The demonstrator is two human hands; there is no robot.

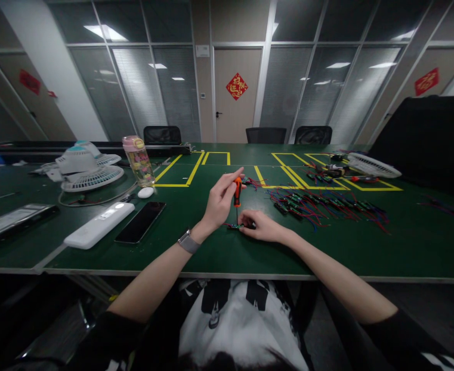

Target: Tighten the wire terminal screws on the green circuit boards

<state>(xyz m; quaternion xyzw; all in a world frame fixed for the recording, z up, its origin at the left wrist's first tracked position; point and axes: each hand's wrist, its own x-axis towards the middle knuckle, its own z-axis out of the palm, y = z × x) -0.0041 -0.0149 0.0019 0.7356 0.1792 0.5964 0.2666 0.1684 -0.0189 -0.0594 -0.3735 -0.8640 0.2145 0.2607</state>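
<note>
Left hand (219, 202) grips screwdriver (237, 195); right hand (263, 227) seemingly flat

I see an office meeting room used as an electronics bench: blind-covered glass partitions (142, 87) at eleven and one o'clock, a door (237, 98) at twelve, office chairs (265, 135) behind a long green table (211, 252) marked with yellow tape (190, 172), and wired boards (319, 203) heaped at two.
</note>
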